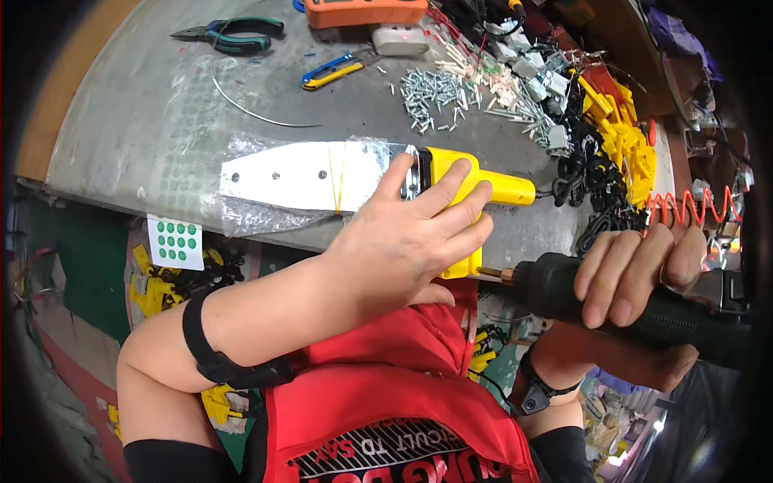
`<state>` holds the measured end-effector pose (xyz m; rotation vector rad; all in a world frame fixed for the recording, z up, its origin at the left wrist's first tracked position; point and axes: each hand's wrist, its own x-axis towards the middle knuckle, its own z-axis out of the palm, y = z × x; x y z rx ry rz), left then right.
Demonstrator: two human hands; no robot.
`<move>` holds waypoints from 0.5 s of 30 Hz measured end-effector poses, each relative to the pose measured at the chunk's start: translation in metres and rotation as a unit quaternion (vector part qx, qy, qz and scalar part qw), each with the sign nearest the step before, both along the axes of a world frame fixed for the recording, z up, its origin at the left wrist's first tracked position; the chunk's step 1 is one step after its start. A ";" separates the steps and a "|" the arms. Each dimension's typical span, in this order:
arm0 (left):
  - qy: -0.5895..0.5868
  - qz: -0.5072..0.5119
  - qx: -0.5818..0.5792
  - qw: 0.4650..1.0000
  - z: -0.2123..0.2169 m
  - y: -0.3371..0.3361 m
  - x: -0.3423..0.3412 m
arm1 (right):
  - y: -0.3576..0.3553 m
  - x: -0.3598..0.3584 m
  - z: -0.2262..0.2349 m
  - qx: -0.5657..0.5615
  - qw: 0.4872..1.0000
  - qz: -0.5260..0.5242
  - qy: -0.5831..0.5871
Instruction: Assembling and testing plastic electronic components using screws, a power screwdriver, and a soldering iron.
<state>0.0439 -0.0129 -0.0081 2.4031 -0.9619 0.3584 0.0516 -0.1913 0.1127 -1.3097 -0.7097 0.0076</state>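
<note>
My left hand (415, 229) is closed over the yellow housing (503, 187) of a corded tool, its fingers laid across the top and the thumb below. A flat silver plate (294, 173) extends left from that housing, wrapped in clear film with a rubber band around it. My right hand (636, 270) grips a black power screwdriver (547, 286), held level. Its bit points left and meets the lower part of the yellow housing. Whether the bit sits in a screw is too small to tell.
On the grey bench (121, 137) lie pliers (233, 35), a utility knife (338, 71), a bent wire (258, 117) and an orange device (366, 11). Loose screws (431, 95) are heaped at the back. Yellow housings (620, 137) and black cords (573, 173) pile up on the right.
</note>
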 end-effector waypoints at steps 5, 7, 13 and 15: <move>-0.004 0.021 -0.012 1.000 0.006 -0.004 -0.001 | 0.004 0.011 -0.016 0.013 0.999 0.045 0.006; -0.016 0.046 -0.023 0.999 -0.004 -0.010 -0.002 | -0.005 0.039 -0.019 -0.007 0.960 0.268 -0.075; -0.124 0.119 -0.023 0.985 -0.019 -0.024 -0.001 | -0.004 0.042 -0.019 -0.035 0.946 0.314 -0.066; -0.123 0.104 -0.026 0.987 -0.014 -0.026 0.000 | -0.010 0.027 -0.021 -0.005 0.978 0.205 -0.023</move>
